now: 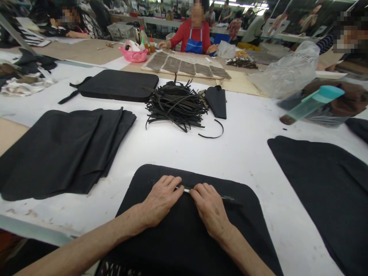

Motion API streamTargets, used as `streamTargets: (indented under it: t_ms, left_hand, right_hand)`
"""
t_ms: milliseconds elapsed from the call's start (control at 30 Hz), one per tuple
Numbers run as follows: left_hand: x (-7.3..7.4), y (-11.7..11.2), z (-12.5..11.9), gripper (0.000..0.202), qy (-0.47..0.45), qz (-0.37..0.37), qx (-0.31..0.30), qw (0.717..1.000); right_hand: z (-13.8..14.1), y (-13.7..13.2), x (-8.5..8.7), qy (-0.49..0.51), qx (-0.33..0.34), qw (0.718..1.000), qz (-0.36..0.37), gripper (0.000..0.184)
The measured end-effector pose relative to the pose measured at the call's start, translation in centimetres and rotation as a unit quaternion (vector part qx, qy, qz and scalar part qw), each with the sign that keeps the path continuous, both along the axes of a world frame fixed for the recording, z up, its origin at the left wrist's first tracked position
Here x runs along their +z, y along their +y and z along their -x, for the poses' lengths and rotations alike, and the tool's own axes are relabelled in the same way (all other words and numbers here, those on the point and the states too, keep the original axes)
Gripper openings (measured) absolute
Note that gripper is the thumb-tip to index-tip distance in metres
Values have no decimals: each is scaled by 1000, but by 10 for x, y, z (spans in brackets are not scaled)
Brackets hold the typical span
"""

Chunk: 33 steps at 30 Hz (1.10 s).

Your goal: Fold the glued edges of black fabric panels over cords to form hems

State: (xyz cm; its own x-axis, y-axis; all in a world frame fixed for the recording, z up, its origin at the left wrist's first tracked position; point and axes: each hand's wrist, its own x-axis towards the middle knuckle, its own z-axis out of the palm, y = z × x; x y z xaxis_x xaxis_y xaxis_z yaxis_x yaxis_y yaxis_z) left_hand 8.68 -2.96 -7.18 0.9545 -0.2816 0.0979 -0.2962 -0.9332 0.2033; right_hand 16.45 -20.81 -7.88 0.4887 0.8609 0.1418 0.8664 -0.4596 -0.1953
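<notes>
Down close, the left hand (161,201) and right hand (209,209) lie palm-down, almost touching, on a black panel (178,245) at the white table's (244,153) near edge. Their fingertips press on a thin pale strip (186,190); whether they pinch it, I cannot tell. Folded black fabric (63,149) lies left and a black sheet (324,188) right. Further out sit a heap of black strips (175,105) and a teal-capped bottle (312,104). The lettering on the plastic bag (284,73) is too faint to read. Beyond it, a person in a blue apron (194,44).
</notes>
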Motion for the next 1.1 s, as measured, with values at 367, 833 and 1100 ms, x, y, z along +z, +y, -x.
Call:
streamTargets:
  t_ms: [367, 833, 1100]
  left_hand:
    - [1, -3, -6, 20, 48, 9, 24, 999]
    - [4, -1, -11, 10, 41, -31, -26, 998]
    - [0, 7, -13, 13, 52, -14, -83, 995]
  right_hand:
    - [4, -6, -3, -47, 11, 999, -11, 18]
    - [1, -5, 1, -17, -7, 1000, -2, 17]
    - [0, -10, -6, -33, 16, 999, -12, 18]
